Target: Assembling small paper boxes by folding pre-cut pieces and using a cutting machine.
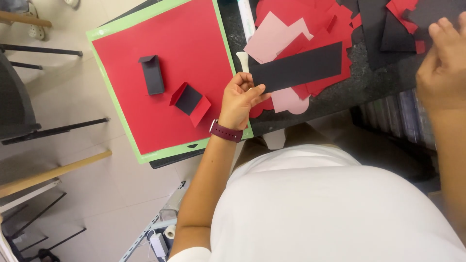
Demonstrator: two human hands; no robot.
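Observation:
My left hand (241, 97) pinches the near end of a long black paper strip (297, 67), holding it over a pile of red and pink paper scraps (310, 29). A dark red watch band circles that wrist. My right hand (442, 68) rests at the right edge on black paper pieces (388, 29), fingers spread, gripping nothing that I can see. To the left lies a green cutting mat (127, 26) covered by a red sheet (189, 43). On the sheet sit a small dark folded box shape (153, 75) and a red-and-black folded piece (189, 101).
A white scraper tool (242, 59) lies beside the mat's right edge on the dark table (369, 82). Chairs and wooden bars (53, 172) stand on the floor at the left. Shelving with a tape roll (170, 231) shows below the table.

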